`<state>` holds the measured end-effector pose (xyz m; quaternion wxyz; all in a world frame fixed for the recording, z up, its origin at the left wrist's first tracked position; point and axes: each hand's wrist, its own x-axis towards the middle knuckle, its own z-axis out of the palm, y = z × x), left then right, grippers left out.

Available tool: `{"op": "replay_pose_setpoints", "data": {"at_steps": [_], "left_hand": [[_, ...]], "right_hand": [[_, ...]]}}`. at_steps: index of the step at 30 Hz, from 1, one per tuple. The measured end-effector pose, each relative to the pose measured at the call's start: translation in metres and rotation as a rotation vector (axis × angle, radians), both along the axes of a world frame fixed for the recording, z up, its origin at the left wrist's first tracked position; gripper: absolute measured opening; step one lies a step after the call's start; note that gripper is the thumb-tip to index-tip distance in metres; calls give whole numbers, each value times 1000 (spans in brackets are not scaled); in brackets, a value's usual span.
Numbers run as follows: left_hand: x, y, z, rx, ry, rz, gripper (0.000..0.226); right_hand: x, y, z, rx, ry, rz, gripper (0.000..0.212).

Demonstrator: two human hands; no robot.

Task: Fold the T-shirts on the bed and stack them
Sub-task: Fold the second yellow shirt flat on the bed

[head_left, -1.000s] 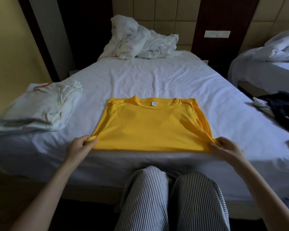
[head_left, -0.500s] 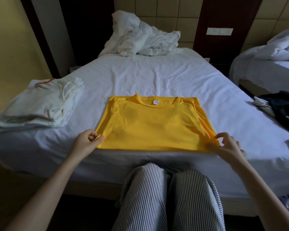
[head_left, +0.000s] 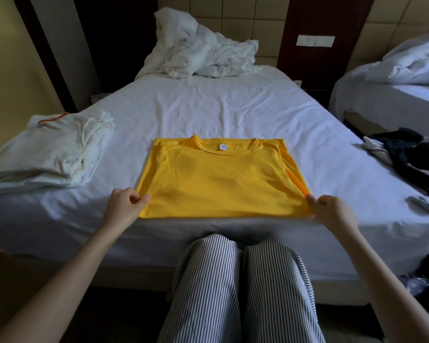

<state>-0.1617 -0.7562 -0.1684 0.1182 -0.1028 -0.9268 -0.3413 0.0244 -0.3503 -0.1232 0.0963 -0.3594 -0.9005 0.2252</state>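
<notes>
A yellow T-shirt lies flat on the white bed near its front edge, sleeves folded in, collar and white label pointing away from me. My left hand pinches the shirt's near left corner between thumb and curled fingers. My right hand pinches the near right corner the same way. A stack of folded white T-shirts sits on the bed to the left of the yellow one.
A crumpled white duvet is heaped at the head of the bed. Dark and light clothes lie at the bed's right edge. A second bed stands to the right. My striped-trousered knees are against the bed's front.
Both hands shifted slightly along the shirt's near edge and closed onto its corners; the right hand, loosened half a second ago, now pinches the corner again.
</notes>
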Motion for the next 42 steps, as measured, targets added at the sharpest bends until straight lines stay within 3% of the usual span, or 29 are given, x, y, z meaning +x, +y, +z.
{"op": "replay_pose_setpoints", "data": {"at_steps": [2,4,6,9,11,13,18,20,23,25,27,30,34,38,42], "left_hand": [[8,6,1,132,-65,57,25],[14,11,2,303,-177,82,32],[15,13,4,437,-274,114,36],[14,11,7,598,-439,131,15],[16,14,11,725,-533,129,5],[18,18,16,846,-578,129,11],[26,30,24,844,-536,184,22],[28,31,28,879,-579,166,21],[32,32,37,936,-637,140,20],[34,36,45,982,-632,125,20],[39,42,53,1027,-601,85,21],[41,58,73,1083,-499,7,22],[35,109,107,891,-374,-153,21],[40,199,122,418,-285,-357,23],[71,299,119,2,-206,-611,18]], "right_hand": [[-1,-1,-2,-94,40,-2,32],[-1,-1,-3,-322,161,-12,20],[2,2,-6,-637,301,-27,21],[4,9,-10,-936,453,-161,24],[6,12,-14,-936,485,-235,24],[6,13,-18,-821,506,-227,26],[13,6,-20,-556,503,-97,37],[16,8,-20,-580,501,-67,34],[18,7,-15,-697,484,5,12],[16,6,-14,-674,461,55,24],[14,4,-15,-658,463,38,23],[14,4,-16,-799,521,-32,21],[18,4,-14,-866,548,-61,27],[18,0,-18,-779,576,93,38],[16,1,-24,-739,557,143,28]]}}
